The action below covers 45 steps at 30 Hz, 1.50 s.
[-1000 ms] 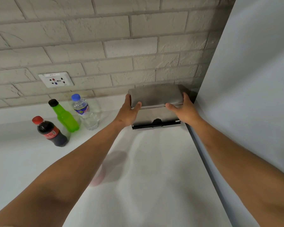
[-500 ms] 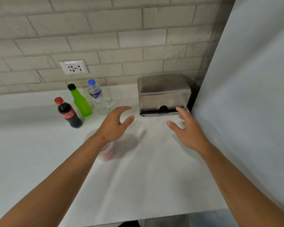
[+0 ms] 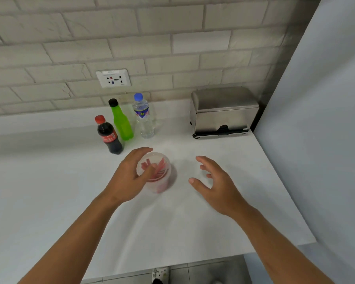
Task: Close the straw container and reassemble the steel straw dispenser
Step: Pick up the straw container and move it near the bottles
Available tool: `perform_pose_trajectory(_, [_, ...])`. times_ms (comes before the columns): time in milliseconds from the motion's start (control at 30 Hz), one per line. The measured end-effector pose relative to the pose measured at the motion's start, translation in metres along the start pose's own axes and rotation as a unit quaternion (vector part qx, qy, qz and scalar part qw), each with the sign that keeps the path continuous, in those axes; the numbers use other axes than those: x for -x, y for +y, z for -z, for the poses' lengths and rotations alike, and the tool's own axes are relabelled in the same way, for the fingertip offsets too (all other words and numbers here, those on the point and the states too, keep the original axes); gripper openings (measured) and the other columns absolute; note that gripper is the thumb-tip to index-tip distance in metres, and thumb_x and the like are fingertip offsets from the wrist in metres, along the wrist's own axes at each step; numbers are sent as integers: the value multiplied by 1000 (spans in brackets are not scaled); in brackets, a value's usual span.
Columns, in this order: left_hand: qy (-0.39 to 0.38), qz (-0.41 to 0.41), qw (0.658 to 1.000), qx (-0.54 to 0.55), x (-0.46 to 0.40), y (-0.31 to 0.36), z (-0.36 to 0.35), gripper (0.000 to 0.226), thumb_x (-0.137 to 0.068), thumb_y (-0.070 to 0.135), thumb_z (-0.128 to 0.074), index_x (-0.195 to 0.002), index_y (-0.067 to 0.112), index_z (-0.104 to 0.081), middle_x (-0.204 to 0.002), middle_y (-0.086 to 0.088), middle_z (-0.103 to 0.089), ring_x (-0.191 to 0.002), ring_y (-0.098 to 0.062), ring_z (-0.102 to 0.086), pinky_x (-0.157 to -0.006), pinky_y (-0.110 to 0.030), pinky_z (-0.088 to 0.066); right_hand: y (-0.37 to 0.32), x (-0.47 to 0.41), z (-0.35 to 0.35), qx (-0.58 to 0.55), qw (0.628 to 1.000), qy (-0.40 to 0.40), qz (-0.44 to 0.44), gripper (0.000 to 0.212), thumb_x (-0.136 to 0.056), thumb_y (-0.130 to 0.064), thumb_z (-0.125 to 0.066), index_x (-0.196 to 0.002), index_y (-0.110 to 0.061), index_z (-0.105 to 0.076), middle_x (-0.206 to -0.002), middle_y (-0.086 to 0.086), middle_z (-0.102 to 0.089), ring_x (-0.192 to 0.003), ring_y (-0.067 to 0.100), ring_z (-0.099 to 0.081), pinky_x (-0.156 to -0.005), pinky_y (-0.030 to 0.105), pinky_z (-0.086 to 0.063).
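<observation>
The steel dispenser point(image 3: 223, 111) stands closed at upper right of the surface point(image 3: 49, 191), seemingly reassembled. The straw container point(image 3: 157, 174), mid-frame, shows red straws; no lid visible. Left hand point(image 3: 129, 177) curls loosely against its rim; right hand point(image 3: 215, 181) hovers spread, empty.

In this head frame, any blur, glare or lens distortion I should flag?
Head view: wide-angle bending curves the brick courses and counter edge; both hands, left hand and right hand, look slightly soft; lighting is even, with faint shadows and no harsh glare on the steel dispenser; the container is hazy.
</observation>
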<state>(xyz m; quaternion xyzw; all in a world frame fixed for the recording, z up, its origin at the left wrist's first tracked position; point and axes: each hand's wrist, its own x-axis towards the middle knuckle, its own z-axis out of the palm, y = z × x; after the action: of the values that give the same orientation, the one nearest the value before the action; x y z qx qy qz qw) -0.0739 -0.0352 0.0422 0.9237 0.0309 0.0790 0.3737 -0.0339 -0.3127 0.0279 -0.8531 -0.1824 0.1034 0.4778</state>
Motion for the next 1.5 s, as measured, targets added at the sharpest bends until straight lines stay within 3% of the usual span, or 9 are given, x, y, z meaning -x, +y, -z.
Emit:
perform_pose_trajectory(100, [-19, -1, 1000, -1, 4, -23, 10, 55, -98, 35, -64, -150, 26, -48, -147, 15, -49, -131, 3, -42, -107, -12, -29, -12, -6, -28, -3, 1000, -8, -15, 64, -94, -41, -69, -151, -32, -43, -153, -24, -42, -135, 3, -50, -106, 16, -41])
perform_pose_trajectory(267, [-80, 6, 996, 29, 5, -55, 17, 71, -97, 45, -64, -158, 32, -31, -158, 14, -36, -141, 0, -35, -117, -29, -34, -24, -18, -69, 26, 999, 7, -17, 65, -95, -36, -69, -153, -29, -40, -161, -17, -36, -146, 5, -38, -120, 29, -36])
perform_pose_trajectory(433, [-134, -5, 989, 60, 3, -74, 15, 79, -93, 59, -60, -160, 33, -28, -160, 14, -39, -139, -7, -46, -114, -37, -46, -25, -22, -104, 91, 995, 26, -22, 63, -97, -41, -65, -154, -29, -41, -167, -13, -27, -153, 5, -27, -117, 17, -24])
perform_pose_trajectory(733, [-137, -30, 981, 136, -11, -81, 6, 59, -92, 49, -63, -143, 60, -34, -147, 22, -50, -128, -1, -57, -100, -33, -57, -24, -33, -123, 71, 993, 77, -55, 73, -98, -46, -62, -160, -23, -31, -169, -10, -28, -153, 5, -28, -112, 0, -16])
perform_pose_trajectory(833, [-142, -21, 978, 153, -21, -84, -1, 63, -95, 44, -64, -152, 46, -37, -149, 18, -52, -130, -8, -59, -99, -39, -58, -18, -42, -121, 73, 992, 84, -58, 74, -99, -43, -63, -161, -21, -29, -169, -9, -27, -154, 6, -27, -108, -6, -12])
perform_pose_trajectory(1033, [-127, -1, 975, 183, -47, -78, -12, 61, -98, 30, -68, -148, 51, -39, -148, 19, -52, -125, -9, -61, -92, -34, -61, -10, -68, -108, 72, 993, 90, -42, 73, -99, -40, -64, -160, -17, -32, -169, -5, -29, -154, 10, -29, -121, 19, -27])
perform_pose_trajectory(1267, [-100, 64, 968, 222, -94, -72, -38, 63, -101, 25, -65, -157, 31, -37, -144, 4, -60, -102, -16, -74, -88, -30, -59, -4, -113, -82, 65, 992, 105, -31, 60, -97, -36, -66, -151, -16, -46, -152, 1, -51, -136, 19, -51, -112, 39, -46])
perform_pose_trajectory(1333, [-92, 86, 963, 239, -108, -68, -45, 65, -102, 24, -64, -159, 29, -34, -147, 2, -58, -101, -14, -75, -85, -27, -55, -3, -126, -76, 46, 993, 106, -20, 54, -97, -31, -66, -147, -18, -49, -141, -4, -59, -125, 16, -58, -106, 35, -50])
perform_pose_trajectory(1500, [-74, 116, 960, 246, -143, -60, -55, 70, -102, 30, -61, -162, 28, -26, -160, -3, -46, -128, -21, -64, -110, -50, -49, 1, -156, -66, 20, 994, 111, -6, 47, -98, -29, -62, -144, -24, -51, -133, -5, -66, -121, 15, -62, -104, 36, -53])
